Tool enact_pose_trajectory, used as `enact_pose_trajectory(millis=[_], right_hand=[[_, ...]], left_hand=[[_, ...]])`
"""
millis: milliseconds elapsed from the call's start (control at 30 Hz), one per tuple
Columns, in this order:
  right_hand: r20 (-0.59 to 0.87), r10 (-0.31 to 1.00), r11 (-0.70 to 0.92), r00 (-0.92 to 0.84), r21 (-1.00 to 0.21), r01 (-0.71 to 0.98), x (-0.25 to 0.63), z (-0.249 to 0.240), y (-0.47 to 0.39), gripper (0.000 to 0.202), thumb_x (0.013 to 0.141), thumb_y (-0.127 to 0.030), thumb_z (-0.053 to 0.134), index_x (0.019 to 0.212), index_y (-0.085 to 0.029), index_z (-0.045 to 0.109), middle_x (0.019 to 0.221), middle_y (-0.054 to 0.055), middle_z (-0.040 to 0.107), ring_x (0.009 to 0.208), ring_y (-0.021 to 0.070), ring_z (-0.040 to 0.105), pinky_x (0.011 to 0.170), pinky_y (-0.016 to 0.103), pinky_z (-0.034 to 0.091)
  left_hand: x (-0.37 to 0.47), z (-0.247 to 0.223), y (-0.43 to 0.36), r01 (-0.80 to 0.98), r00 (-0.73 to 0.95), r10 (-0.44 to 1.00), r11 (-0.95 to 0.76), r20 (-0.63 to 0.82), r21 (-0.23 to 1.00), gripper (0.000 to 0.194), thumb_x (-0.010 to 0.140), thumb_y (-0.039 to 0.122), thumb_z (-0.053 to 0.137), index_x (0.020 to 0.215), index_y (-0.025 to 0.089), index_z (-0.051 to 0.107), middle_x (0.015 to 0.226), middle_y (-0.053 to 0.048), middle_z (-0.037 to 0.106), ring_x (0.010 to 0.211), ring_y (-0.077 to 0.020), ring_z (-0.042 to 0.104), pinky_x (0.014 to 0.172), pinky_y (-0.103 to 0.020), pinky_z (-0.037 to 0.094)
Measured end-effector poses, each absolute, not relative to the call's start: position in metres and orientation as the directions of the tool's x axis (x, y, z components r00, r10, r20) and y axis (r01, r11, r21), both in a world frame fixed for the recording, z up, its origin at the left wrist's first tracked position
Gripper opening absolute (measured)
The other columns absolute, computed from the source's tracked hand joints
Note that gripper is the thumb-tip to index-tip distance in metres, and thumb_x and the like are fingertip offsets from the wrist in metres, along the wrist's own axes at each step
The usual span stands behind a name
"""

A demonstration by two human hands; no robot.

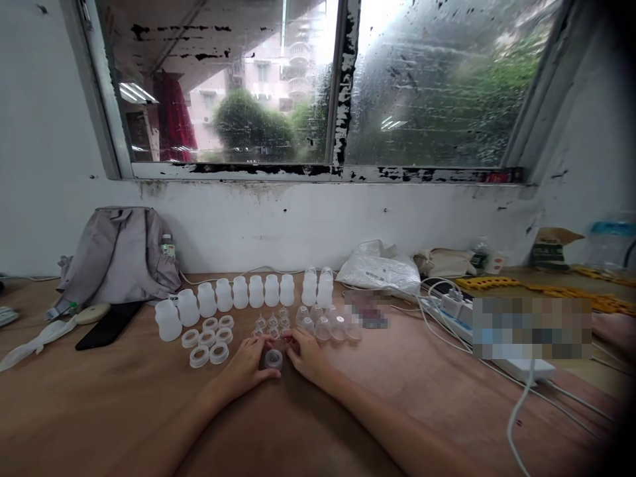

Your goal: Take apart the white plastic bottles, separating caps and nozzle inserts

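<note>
My left hand (252, 361) curls around a small translucent screw ring (273, 359), with the thumb at its near side and the fingers at its far side. Whatever sits inside the ring is too small to make out. My right hand (305, 353) is just right of it, its bent fingers and thumb apart, fingertips close to a group of clear bottle nipples (272, 322). To the left lie several loose white rings (206, 337). Clear domed caps (322, 328) stand beyond my right hand. Behind is a row of frosted baby bottles (224, 295).
Two capped bottles (309, 289) end the row. A grey backpack (116, 255), a black phone (109, 325) and a tape roll (93, 313) are at left. Right are a silvery plastic bag (380, 268), a power strip (521, 368) and white cables (517, 411).
</note>
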State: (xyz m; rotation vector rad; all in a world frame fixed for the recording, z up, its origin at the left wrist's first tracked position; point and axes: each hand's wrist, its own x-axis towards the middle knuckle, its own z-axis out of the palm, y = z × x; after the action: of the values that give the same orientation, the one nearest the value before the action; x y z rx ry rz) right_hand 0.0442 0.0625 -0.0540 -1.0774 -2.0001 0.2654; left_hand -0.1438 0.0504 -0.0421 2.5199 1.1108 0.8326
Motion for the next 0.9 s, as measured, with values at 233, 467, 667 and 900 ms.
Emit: enact_pose_trajectory(millis=[233, 467, 667, 900], right_hand=[[0.543, 0.750, 0.651, -0.378, -0.507, 0.565, 0.045, -0.047, 0.053, 0.034, 0.059, 0.003, 0.038, 0.081, -0.018, 0.051, 0.082, 0.003, 0.054, 0.081, 0.0161, 0.050, 0.072, 0.027, 0.041], [0.570, 0.690, 0.723, -0.446, -0.512, 0.464, 0.040, -0.038, 0.043, 0.029, 0.069, -0.010, 0.047, 0.096, -0.019, 0.048, 0.092, 0.005, 0.055, 0.082, 0.0162, 0.051, 0.073, 0.028, 0.041], [0.593, 0.789, 0.569, -0.161, -0.608, 0.553, 0.047, -0.037, 0.058, 0.007, 0.074, -0.018, 0.045, 0.080, -0.019, 0.049, 0.069, 0.000, 0.055, 0.059, 0.0133, 0.050, 0.057, 0.024, 0.039], [0.576, 0.815, 0.509, -0.068, -0.654, 0.560, 0.051, -0.042, 0.066, 0.003, 0.072, -0.018, 0.046, 0.075, -0.021, 0.046, 0.065, 0.000, 0.055, 0.058, 0.0134, 0.051, 0.055, 0.024, 0.039]], left_hand=[[-0.143, -0.040, 0.050, 0.562, 0.485, 0.733, -0.679, 0.477, 0.472, 0.018, 0.080, 0.035, 0.047, 0.085, 0.020, 0.056, 0.086, -0.005, 0.058, 0.086, -0.0204, 0.051, 0.077, -0.034, 0.039], [-0.129, -0.027, 0.050, 0.374, 0.331, 0.843, -0.529, 0.423, 0.762, 0.022, 0.082, 0.036, 0.040, 0.079, 0.019, 0.052, 0.064, 0.002, 0.058, 0.059, -0.0121, 0.053, 0.056, -0.022, 0.039], [-0.103, -0.018, 0.062, 0.223, 0.207, 0.921, -0.373, 0.331, 0.900, 0.029, 0.079, 0.044, 0.042, 0.088, 0.017, 0.048, 0.063, 0.001, 0.057, 0.056, -0.0123, 0.054, 0.052, -0.022, 0.041], [-0.094, -0.031, 0.049, 0.280, 0.250, 0.857, -0.510, 0.451, 0.813, 0.020, 0.079, 0.032, 0.045, 0.094, 0.019, 0.051, 0.087, -0.003, 0.060, 0.077, -0.0146, 0.057, 0.072, -0.028, 0.045]])
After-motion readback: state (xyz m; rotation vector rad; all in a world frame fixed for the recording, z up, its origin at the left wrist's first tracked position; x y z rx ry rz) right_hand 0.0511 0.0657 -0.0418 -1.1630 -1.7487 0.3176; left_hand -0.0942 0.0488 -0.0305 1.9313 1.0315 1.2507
